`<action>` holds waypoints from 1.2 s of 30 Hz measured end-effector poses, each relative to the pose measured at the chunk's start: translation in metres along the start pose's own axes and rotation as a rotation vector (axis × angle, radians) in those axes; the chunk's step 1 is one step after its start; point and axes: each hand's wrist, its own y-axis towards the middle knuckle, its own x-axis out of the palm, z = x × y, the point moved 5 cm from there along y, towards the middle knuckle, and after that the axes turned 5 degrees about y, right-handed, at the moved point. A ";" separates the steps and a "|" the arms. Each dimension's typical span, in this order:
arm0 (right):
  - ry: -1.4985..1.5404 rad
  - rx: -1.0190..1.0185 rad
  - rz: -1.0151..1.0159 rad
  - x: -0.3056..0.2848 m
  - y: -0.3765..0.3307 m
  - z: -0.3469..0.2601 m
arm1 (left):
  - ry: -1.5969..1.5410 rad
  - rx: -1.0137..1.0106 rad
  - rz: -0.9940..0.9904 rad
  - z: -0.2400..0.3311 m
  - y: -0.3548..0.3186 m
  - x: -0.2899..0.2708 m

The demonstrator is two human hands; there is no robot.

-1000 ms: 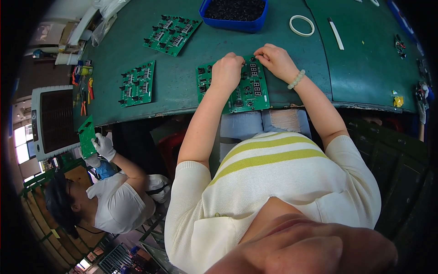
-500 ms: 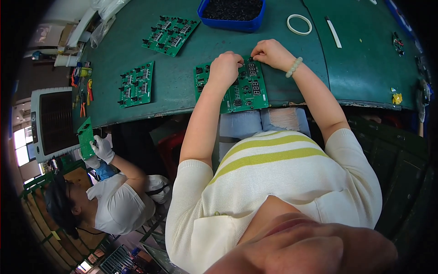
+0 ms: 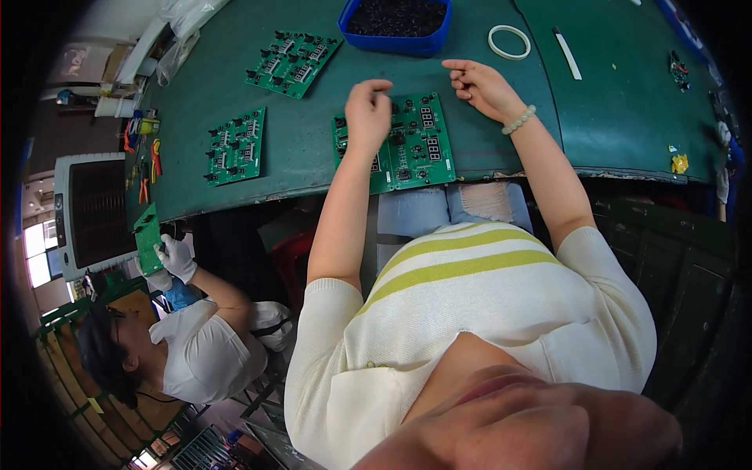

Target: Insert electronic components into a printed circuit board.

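A green circuit board (image 3: 403,168) with black digit displays and small black parts lies at the table's near edge in front of me. My left hand (image 3: 368,117) hovers over its left part, hiding some of it. That hand's index finger stretches to the right, and I see nothing in it; it is slightly blurred. Off the board's upper right corner, my right hand (image 3: 484,90) is raised over the table. Its index finger points left and the other fingers curl loosely, with nothing visible between them. A pale bead bracelet (image 3: 519,120) circles the right wrist.
A blue bin (image 3: 395,43) of small black parts stands beyond the board. Two more populated boards (image 3: 294,63) (image 3: 236,146) lie to the left. At right are a tape ring (image 3: 510,42) and a white-bladed strip (image 3: 568,55). On the left, a gloved co-worker holds a board (image 3: 146,239).
Both hands have lifted away from the board's top edge and moved apart, the left one leftward and the right one rightward. Their pinched fingers have opened out. The board has shifted slightly left.
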 end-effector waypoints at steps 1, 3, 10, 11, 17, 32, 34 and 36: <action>0.158 0.020 0.048 -0.002 -0.005 -0.001 | -0.191 -0.153 0.005 -0.008 0.004 -0.002; 0.158 0.021 0.021 -0.008 -0.011 0.004 | -0.863 -0.470 -0.049 -0.018 0.004 0.002; 0.146 0.077 -0.063 -0.010 -0.017 0.020 | -1.003 -0.638 -0.106 0.008 -0.004 0.011; 0.140 0.110 -0.108 -0.012 -0.016 0.024 | -1.009 -0.662 -0.161 0.005 -0.006 0.011; 0.100 0.066 -0.078 0.000 -0.019 0.021 | -1.048 -0.739 -0.245 -0.004 -0.012 0.008; -0.723 -0.284 0.091 0.017 -0.025 0.024 | -0.144 -0.236 -0.239 0.023 -0.004 0.012; -0.791 -0.335 0.107 0.020 -0.027 0.023 | 0.132 -0.031 -0.183 0.031 -0.003 0.011; -0.815 -0.298 0.146 0.020 -0.027 0.023 | 0.181 0.073 -0.183 0.029 -0.004 0.014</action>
